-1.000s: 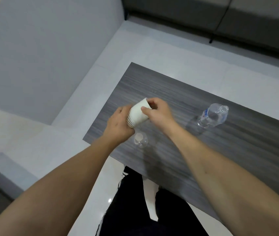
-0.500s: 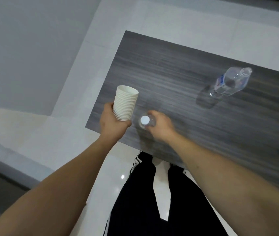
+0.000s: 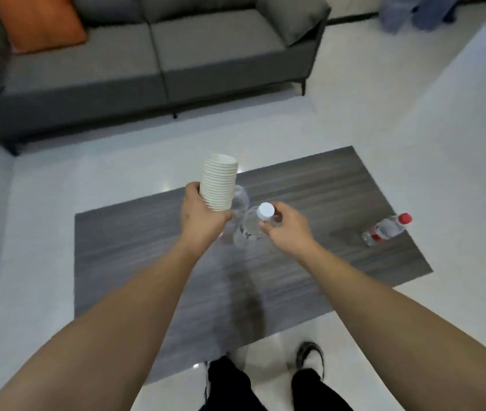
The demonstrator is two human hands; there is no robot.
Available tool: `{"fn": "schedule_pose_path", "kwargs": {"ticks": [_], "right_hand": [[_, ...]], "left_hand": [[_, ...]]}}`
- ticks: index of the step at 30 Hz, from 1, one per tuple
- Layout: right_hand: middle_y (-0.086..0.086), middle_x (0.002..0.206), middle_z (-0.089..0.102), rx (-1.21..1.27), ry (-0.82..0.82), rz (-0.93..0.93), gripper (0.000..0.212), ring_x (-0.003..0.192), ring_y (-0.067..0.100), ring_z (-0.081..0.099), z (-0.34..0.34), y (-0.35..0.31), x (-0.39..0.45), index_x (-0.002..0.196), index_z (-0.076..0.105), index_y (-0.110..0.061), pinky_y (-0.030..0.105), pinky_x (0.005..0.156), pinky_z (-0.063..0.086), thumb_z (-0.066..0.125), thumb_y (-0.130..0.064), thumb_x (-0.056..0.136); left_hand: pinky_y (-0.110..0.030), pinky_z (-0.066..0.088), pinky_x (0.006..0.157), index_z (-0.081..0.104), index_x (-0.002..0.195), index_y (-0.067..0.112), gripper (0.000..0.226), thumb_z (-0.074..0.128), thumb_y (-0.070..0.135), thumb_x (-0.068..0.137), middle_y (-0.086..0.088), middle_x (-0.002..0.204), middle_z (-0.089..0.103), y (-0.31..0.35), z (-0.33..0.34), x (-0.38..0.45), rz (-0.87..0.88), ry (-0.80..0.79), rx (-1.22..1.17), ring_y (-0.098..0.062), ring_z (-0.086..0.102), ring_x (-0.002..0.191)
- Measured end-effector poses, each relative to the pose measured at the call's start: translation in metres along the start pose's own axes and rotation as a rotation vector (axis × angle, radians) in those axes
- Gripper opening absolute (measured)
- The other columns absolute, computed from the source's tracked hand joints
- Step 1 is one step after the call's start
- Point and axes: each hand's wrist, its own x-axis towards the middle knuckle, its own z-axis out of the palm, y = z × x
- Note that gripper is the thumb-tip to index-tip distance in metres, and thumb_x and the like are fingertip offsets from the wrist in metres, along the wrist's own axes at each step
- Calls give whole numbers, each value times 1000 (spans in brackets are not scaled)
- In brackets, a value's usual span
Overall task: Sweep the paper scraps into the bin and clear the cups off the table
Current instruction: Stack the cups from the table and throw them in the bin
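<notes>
Left hand: fingers curled round the lower part of a stack of white paper cups, holding it upright above the table, open rim at the top.
Right hand: fingers pinch the neck of a clear plastic bottle just under its white cap; the bottle hangs tilted, its body pointing down and toward the left hand.
Second clear bottle: seen just behind the cup stack, next to the left hand; whether that hand also holds it, I cannot tell.
Table: dark grey wood-grain top, below both hands.
Red-capped bottle: lies on its side on the table's right part, well apart from the hands.
Floor: pale glossy tiles around the table.
Sofa: grey, beyond the table, an orange cushion at its left end.
Person: black trousers and dark shoes at the table's near edge.
</notes>
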Motion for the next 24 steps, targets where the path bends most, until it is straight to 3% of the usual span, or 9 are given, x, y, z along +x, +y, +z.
{"fn": "schedule_pose_path", "kwargs": {"ticks": [4,6,9,12,14,17,20,24], "right_hand": [[-2,115,68,52,325,6,40,106,18,62,-162,9,-28,123,64,-21,27,86,45,75,-26,84],[-2,112,69,84,481,2,37,103,19,63,-245,23,-55,119,65,-21,32,87,49,74,-28,84],[-6,107,69,168,672,2,32,97,17,63,-363,59,-112,115,68,-23,31,82,50,72,-30,84],[-10,98,69,273,863,6,22,92,14,64,-465,109,-181,105,69,-26,28,73,50,72,-32,84],[-7,97,70,328,976,35,18,91,14,65,-519,146,-226,101,69,-24,31,75,53,72,-32,85],[-5,97,70,384,1121,92,16,92,15,65,-584,201,-289,98,68,-24,34,77,54,70,-33,86],[-6,96,69,420,1249,157,15,90,13,64,-635,255,-340,97,66,-27,28,66,48,71,-35,85],[-7,98,66,463,1376,270,15,90,10,62,-681,334,-384,97,63,-30,26,65,46,72,-36,85]], "left_hand": [[-25,45,64,35,107,37,70,78,30,52,9,101,56,147,94,-20,277,-177,4,-10,56,86],[-20,41,60,35,107,38,71,79,29,52,11,101,56,218,145,-49,408,-261,-46,-4,55,85],[-17,37,56,35,107,38,73,81,30,51,17,95,54,314,226,-113,561,-370,-111,4,52,81],[-21,45,59,38,107,33,74,85,38,50,19,91,55,389,312,-198,629,-489,-198,5,53,79],[-33,55,71,39,110,31,77,87,40,51,16,96,57,425,368,-258,641,-599,-252,-3,59,85],[-42,58,80,40,113,30,80,88,42,50,13,101,58,464,443,-340,691,-751,-267,-12,61,91],[-41,58,78,43,114,33,81,87,48,47,15,101,60,490,514,-408,736,-897,-261,-9,61,92],[-34,58,75,45,114,36,81,88,50,47,16,103,60,504,610,-479,764,-1094,-222,-8,60,94]]}}
